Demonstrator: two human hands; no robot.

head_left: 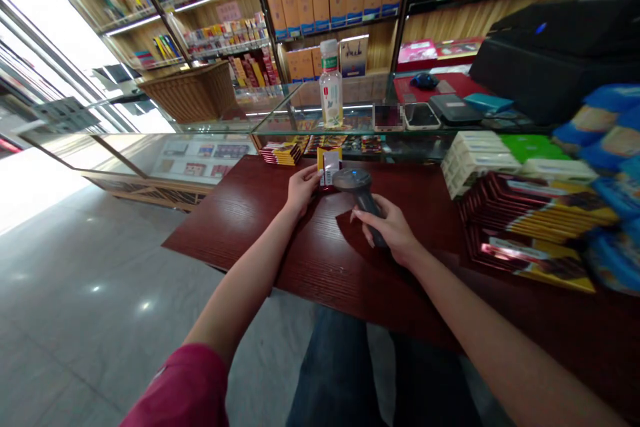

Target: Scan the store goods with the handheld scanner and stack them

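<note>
My left hand (301, 188) grips a small yellow and white packet (329, 165), held upright on the dark red wooden counter (280, 240). My right hand (391, 228) is wrapped round the handle of a grey barcode scanner (356, 185). The scanner's head sits right beside the packet, facing it. Both forearms reach forward from the bottom of the view.
Stacks of flat packets (530, 227) and white and green boxes (500, 153) lie at the right. A glass display case (310, 121) behind the counter bears a water bottle (331, 83) and phones (421, 115). Shelves of boxes line the back wall. A grey tiled floor lies at the left.
</note>
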